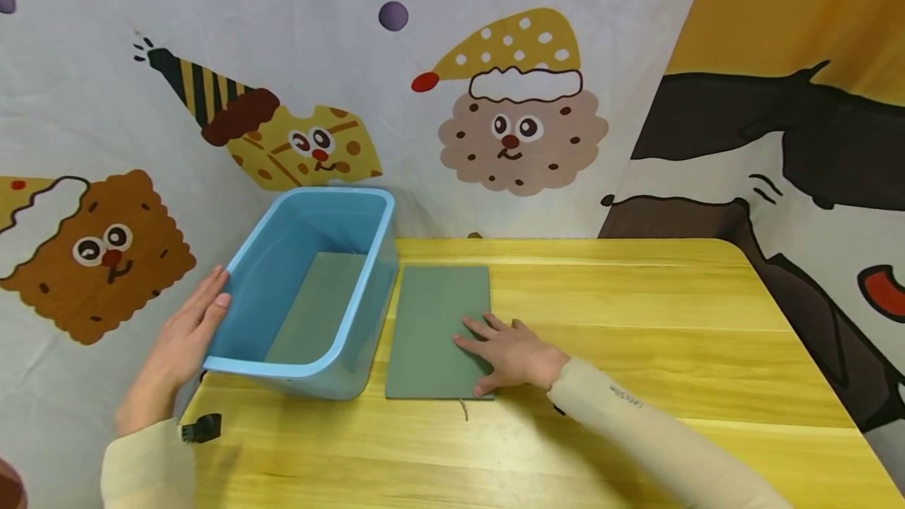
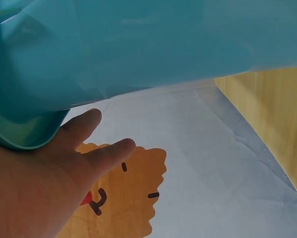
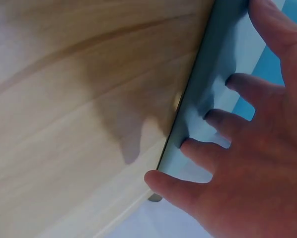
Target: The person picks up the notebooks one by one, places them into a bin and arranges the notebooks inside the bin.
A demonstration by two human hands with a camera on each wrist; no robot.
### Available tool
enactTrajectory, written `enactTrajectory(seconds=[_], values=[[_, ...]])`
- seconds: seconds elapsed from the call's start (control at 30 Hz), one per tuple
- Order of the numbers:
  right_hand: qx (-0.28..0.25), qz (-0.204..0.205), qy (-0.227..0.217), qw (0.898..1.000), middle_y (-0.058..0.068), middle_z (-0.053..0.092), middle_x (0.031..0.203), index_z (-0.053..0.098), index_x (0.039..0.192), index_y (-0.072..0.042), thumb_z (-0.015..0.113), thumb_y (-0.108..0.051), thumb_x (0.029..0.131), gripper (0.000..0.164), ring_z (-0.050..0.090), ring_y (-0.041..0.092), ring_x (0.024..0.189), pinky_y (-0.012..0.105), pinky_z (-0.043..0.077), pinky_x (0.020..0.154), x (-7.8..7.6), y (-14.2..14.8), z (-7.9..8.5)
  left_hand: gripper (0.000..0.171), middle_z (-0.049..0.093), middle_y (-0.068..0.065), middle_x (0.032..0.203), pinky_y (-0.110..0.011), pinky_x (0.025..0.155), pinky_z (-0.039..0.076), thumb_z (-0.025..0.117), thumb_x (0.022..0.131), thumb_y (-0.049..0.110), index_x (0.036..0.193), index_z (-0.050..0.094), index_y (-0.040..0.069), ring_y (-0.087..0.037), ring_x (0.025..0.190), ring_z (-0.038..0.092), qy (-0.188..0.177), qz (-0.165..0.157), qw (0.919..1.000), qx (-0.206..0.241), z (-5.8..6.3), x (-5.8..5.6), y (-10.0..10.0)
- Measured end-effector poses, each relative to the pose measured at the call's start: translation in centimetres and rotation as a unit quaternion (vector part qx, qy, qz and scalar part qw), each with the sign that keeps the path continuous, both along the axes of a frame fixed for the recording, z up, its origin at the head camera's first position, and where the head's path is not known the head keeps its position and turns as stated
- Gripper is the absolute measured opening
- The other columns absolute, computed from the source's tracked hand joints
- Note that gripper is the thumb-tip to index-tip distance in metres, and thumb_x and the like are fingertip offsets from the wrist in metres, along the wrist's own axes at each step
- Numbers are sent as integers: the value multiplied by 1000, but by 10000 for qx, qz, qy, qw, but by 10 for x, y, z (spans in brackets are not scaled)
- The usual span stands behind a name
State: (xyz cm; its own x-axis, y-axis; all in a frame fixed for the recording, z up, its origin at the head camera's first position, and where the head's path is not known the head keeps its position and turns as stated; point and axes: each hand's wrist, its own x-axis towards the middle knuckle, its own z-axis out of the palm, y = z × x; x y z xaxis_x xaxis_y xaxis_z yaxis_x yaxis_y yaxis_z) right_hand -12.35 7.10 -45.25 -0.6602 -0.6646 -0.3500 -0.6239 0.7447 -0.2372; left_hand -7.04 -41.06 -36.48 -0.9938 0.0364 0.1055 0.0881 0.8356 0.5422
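Here the green board (image 1: 430,330) is lying right of the blue bin (image 1: 369,327) (likely light, stiff, best held by its edges), the right hand (image 1: 514,353) resting splayed on it, the left hand (image 1: 185,336) touching the bin straight-fingered

Two fingers (image 2: 111,152) lie spread beside a blue bin (image 2: 153,44).

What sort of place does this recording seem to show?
Probably a makeshift indoor tabletop workspace: a white, cartoon-printed sheet, apparently fabric, hangs behind a yellow wood-grain table, where a light-blue rectangular plastic bin sits at the left.
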Motion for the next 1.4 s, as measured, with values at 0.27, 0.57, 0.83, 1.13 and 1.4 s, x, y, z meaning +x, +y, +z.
enactTrajectory(seconds=[0.27, 0.57, 0.83, 1.13, 1.4], values=[[-68, -14, -381, 9992, 0, 17, 173, 37, 163, -30, 78, -55, 86, 90, 13, 37, 158, 67, 25, 119, -8, 16, 8, 58, 6, -15, 173, -79, 114, 3, 29, 115, 34, 167, 15, 10, -54, 153, 6, 30, 8, 10000, 37, 0, 2, 1], [-1122, -1347, -177, 9844, 32, 37, 157, 40, 158, -2, 70, -56, 95, 88, 43, 49, 141, 56, 42, 112, -16, 0, 3, 59, 4, -15, 173, -81, 112, 3, 28, 115, 34, 167, 13, 13, -56, 153, 6, 24, 27, 10000, 59, 1, 3, -1], [-1148, -2168, 146, 9693, 45, 44, 140, 29, 155, 15, 83, -51, 85, 111, 66, 47, 94, 51, 58, 82, -24, -18, -6, 58, 6, -15, 173, -79, 114, 4, 29, 115, 33, 167, 15, 11, -55, 153, 7, 54, 10, 10000, -7, -2, 2, -1], [-1464, -2431, -981, 9538, 32, 68, 106, -3, 165, -1, 88, -43, 82, 130, 65, 34, 80, 48, 55, 85, -45, -15, -8, 58, 5, -14, 173, -79, 114, 4, 29, 115, 34, 167, 14, 12, -54, 154, 6, 33, 18, 10000, -15, 1, 0, 0], [-2214, -2328, -1183, 9396, 27, 43, 157, 1, 167, -6, 81, -33, 92, 112, 61, 37, 124, 50, 49, 105, -43, -4, -14, 59, 5, -15, 173, -80, 113, 3, 29, 115, 34, 167, 12, 14, -55, 153, 5, 6, -24, 10000, 36, 2, 3, 1]])
